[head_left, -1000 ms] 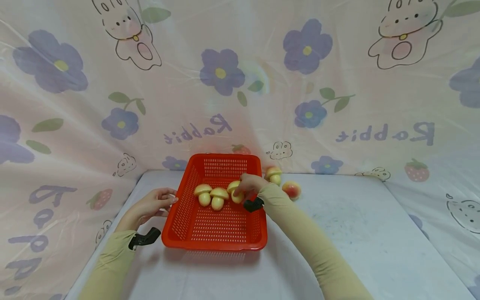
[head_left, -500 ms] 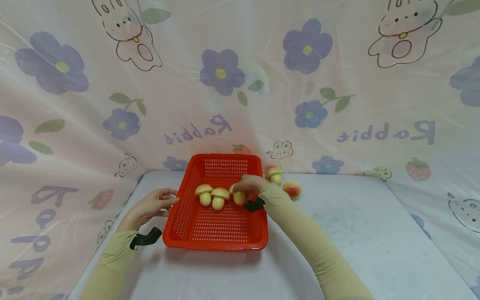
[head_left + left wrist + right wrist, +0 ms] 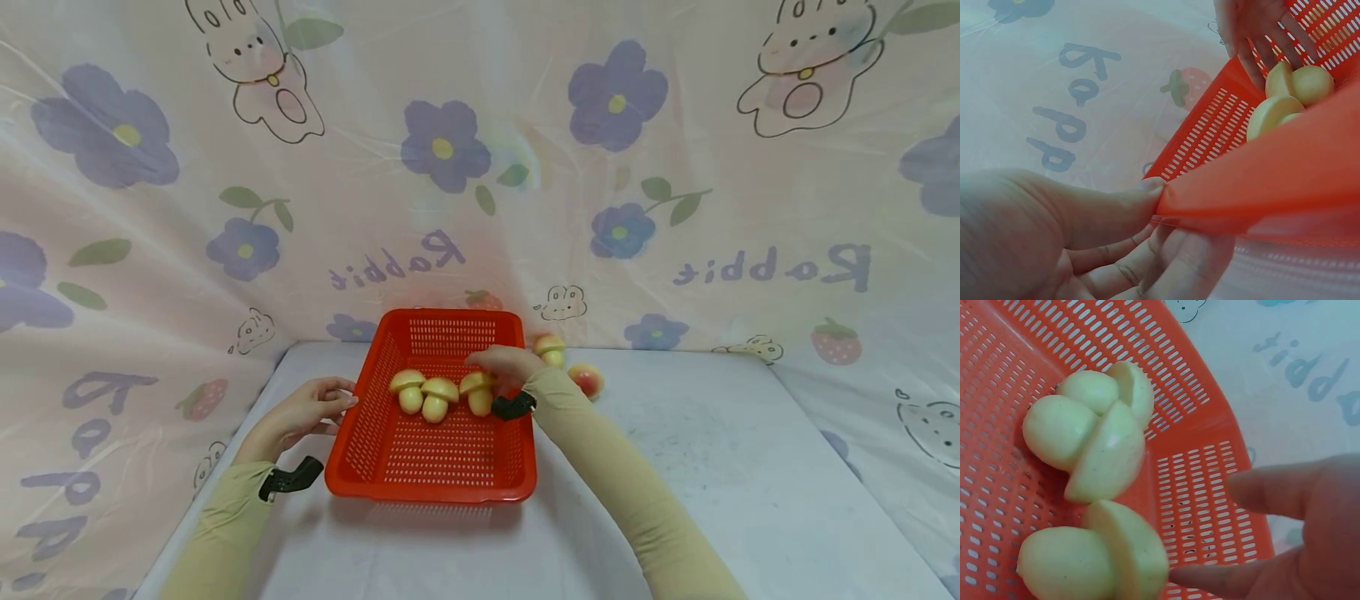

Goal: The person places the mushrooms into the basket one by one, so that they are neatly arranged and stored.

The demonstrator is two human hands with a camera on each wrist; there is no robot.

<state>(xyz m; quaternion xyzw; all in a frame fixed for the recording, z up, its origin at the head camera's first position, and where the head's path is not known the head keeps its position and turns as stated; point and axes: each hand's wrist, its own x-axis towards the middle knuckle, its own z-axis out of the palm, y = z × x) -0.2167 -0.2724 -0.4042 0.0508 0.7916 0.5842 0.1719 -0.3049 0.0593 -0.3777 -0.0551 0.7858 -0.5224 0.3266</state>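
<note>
The person's left hand [image 3: 306, 408] pinches the red basket [image 3: 431, 492] by its rim; the right hand [image 3: 506, 363], fingers parted, hovers just beside one mushroom [image 3: 476, 400], two more mushrooms [image 3: 437, 402] left of those fingers

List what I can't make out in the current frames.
Head: stem end of the mushroom outside the basket, behind the right sleeve.
Left wrist: lower part of the nearer mushroom, hidden by the basket's side.
Right wrist: part of the lowest mushroom, cut off by the bottom edge.
</note>
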